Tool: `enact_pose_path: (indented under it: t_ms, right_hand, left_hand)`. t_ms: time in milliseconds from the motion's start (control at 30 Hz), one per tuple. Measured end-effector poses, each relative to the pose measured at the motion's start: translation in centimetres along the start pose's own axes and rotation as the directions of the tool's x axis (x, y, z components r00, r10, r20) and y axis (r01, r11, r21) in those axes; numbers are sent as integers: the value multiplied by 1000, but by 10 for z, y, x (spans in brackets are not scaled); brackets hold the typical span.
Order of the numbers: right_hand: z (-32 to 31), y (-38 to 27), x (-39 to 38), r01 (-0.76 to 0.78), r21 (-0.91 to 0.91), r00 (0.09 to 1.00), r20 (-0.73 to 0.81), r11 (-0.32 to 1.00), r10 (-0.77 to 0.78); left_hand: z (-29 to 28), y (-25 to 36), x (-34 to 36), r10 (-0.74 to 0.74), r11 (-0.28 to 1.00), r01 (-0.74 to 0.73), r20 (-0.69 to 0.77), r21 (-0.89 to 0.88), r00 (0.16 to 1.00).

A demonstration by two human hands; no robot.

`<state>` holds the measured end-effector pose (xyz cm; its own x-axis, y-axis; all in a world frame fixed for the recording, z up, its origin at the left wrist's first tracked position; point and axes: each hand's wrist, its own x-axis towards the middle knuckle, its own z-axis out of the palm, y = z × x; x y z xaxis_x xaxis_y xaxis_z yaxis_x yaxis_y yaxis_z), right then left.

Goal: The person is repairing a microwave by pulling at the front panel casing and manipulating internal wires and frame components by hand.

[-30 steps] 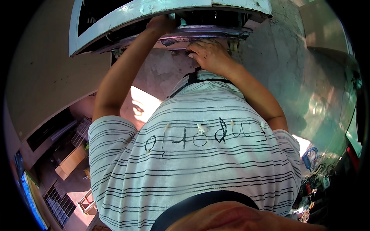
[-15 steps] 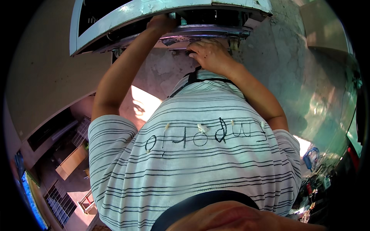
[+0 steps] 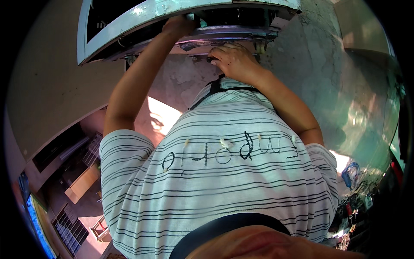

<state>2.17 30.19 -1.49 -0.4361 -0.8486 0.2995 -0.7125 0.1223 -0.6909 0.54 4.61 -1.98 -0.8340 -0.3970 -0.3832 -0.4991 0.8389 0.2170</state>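
Observation:
A white metal frame (image 3: 142, 19) with worn paint crosses the top of the view, with a dark interior behind it. My left hand (image 3: 179, 26) reaches into the gap between this frame and a scuffed lower rail (image 3: 233, 32). Its fingers are hidden in the dark there, beside a small pale piece. Just below the rail, on the near side, is my right hand (image 3: 235, 59), back upward and fingers curled. A small black object (image 3: 211, 59) shows between its thumb and forefinger; its kind cannot be made out.
Beneath the frame lies a stained concrete floor (image 3: 172, 77) with a bright sunlit patch (image 3: 161, 114). A large tan panel (image 3: 56, 82) stands at the left. Blue coiled cable (image 3: 350, 175) and tangled parts lie at the lower right. A cardboard-coloured box (image 3: 82, 183) sits lower left.
The frame's right end has shifted slightly left in the view. Both hands keep nearly the same places, my left hand still inside the gap.

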Motion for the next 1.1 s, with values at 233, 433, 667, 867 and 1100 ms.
enact_pose_path:
  t_ms: [233,433,667,867,1100]
  right_hand:
    - [-1,-3,1,12,0,1000,-5,1000,-12]
    - [1,-5,-1,4,23,1000,15,1000,-5]
    - [3,-4,-2,-13,10,998,65,1000,13]
    - [6,-3,-4,-20,35,996,89,999,16]
    - [5,-4,-4,-25,44,993,112,999,20]
  left_hand:
    - [-14,15,-11,10,997,-5,57,-81,998]
    - [4,-16,7,178,965,-176,-5,-195,984]
    - [-2,0,1,-28,995,32,55,-90,998]
    - [-2,-5,0,114,983,-112,3,-147,994]
    - [7,-11,6,226,945,-229,41,231,973]
